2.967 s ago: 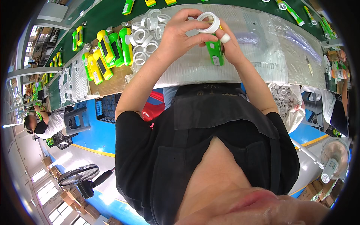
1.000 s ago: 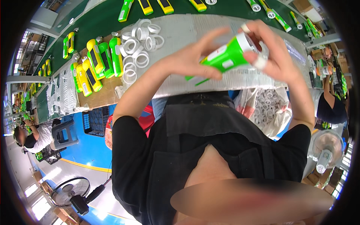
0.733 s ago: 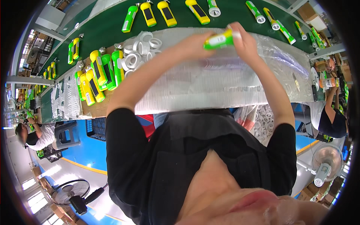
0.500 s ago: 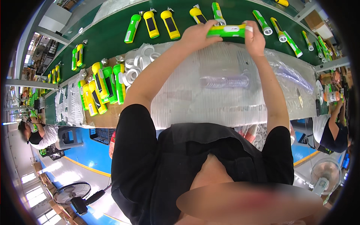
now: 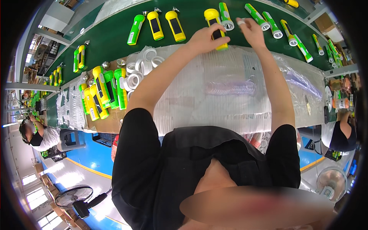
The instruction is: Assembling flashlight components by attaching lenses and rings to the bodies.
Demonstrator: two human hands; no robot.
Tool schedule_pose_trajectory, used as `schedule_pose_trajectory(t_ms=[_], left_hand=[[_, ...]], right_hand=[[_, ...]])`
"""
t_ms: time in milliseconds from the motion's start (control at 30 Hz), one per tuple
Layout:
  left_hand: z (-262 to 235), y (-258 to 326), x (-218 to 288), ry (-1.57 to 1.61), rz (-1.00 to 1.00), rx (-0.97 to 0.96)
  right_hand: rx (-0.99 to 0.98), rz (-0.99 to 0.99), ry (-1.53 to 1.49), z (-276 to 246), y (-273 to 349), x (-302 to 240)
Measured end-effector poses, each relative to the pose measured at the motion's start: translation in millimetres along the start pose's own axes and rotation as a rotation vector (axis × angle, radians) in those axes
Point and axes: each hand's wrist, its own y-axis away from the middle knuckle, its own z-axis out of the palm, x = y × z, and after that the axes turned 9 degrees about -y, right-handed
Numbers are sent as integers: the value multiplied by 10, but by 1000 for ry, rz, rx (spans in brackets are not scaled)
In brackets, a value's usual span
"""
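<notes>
One green torch (image 5: 256,17), spanning both hands in the earlier frame, is now lying at the upper right of centre, and one yellow torch (image 5: 212,16) is sitting lower and farther right than before.

One green table (image 5: 195,15) is curving across the top of the frame, with one plastic-wrapped sheet (image 5: 199,111) covering its near part. Two co-workers are showing, one person (image 5: 50,138) at the left edge and another person (image 5: 343,134) at the right. Two fans are standing low down: a black fan (image 5: 73,197) at lower left, a pale fan (image 5: 331,182) at lower right.

Of two hands, the left hand (image 5: 209,38) is grasping the yellow torch at top centre, thumb and fingers wrapping its lower body. The right hand (image 5: 253,33) is holding nothing, its fingers released, slightly blurred, hovering just left of the green torch.

Six clustered torches (image 5: 111,88) are lying at left, two small torches (image 5: 81,56) at upper left, and three spaced torches (image 5: 155,26), one green and two yellow, left of top centre. One slim torch (image 5: 225,16) is lying just beside the yellow torch.

One disc stack (image 5: 230,87) is lying at centre. White rings (image 5: 147,67) are overlapping left of centre, partly hidden, so I cannot tell their number.
</notes>
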Motion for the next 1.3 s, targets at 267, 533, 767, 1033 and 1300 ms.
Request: schedule_pose_trajectory(t_ms=[267, 533, 767, 1033, 1300], left_hand=[[-82, 1490, 600, 57, 153, -12], [4, 1814, 685, 744, 178, 200], [-244, 2231, 649, 411, 314, 265], [-129, 2303, 669, 135, 637, 317], [244, 1925, 294, 88, 202, 345]], right_hand=[[-269, 635, -1102, 213, 1555, -1256], [-799, 473, -1089, 247, 2517, -1759], [-677, 396, -853, 326, 2816, -2012], [-634, 484, -888, 446, 2959, -1943], [-270, 526, -1040, 256, 2867, -1759]])
